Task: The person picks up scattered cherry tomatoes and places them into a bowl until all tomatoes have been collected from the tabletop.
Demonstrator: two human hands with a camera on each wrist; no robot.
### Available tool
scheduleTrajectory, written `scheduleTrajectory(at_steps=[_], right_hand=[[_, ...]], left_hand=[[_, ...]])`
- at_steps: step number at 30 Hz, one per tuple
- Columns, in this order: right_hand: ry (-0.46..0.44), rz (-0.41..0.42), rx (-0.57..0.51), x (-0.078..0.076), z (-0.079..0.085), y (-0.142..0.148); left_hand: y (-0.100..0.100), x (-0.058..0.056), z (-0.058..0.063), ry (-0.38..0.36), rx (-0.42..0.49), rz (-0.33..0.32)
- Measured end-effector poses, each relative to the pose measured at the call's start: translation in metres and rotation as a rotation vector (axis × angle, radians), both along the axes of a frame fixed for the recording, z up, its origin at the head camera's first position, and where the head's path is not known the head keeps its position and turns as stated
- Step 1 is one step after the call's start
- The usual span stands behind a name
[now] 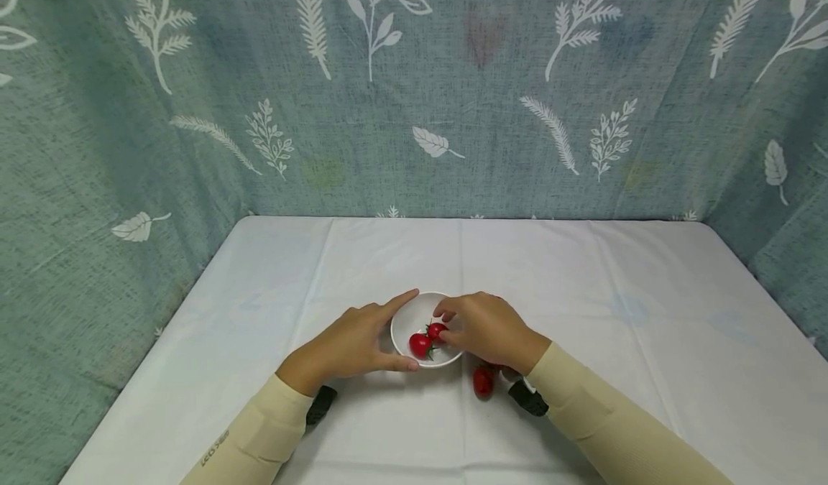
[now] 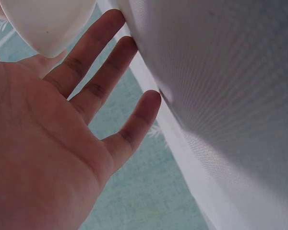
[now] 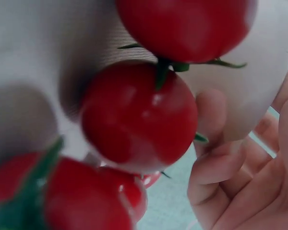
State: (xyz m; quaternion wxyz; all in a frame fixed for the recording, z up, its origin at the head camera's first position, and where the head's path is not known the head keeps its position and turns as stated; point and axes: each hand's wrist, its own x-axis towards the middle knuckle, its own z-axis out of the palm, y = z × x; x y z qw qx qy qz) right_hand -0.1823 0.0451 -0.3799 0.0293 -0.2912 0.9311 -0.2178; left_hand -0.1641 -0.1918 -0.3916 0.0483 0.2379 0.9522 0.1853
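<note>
A small white bowl (image 1: 407,312) stands on the white-covered table with two red cherry tomatoes inside. My left hand (image 1: 352,341) holds the bowl from the left, index finger along the far rim and thumb at the near rim. The left wrist view shows its other fingers (image 2: 98,91) spread straight, their tips at the cloth. My right hand (image 1: 491,327) reaches over the bowl's right rim and pinches one cherry tomato (image 1: 436,332) beside the other tomato (image 1: 420,345). Several more cherry tomatoes (image 3: 139,115) with green stems lie below the right hand, partly hidden by it in the head view.
One cherry tomato (image 1: 483,382) shows on the table near the right wrist. Dark wrist straps (image 1: 529,399) sit below both sleeves. Green curtains (image 1: 414,147) with white leaf prints rise behind and beside the table (image 1: 556,262).
</note>
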Motion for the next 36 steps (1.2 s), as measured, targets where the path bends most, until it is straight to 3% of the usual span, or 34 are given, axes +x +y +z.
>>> scheduleTrajectory(at_steps=[12,22,36], right_hand=[[0.144,-0.046,-0.152,0.015,0.004,0.021],[0.157,-0.078,-0.216,0.011,0.004,0.036],[0.145,-0.147,-0.209,0.001,0.006,0.052]], left_hand=[[-0.001,-0.001,-0.002,-0.001,-0.002,0.014],[0.0,0.001,-0.002,0.002,0.02,0.001],[0.0,0.001,-0.001,0.018,0.016,0.002]])
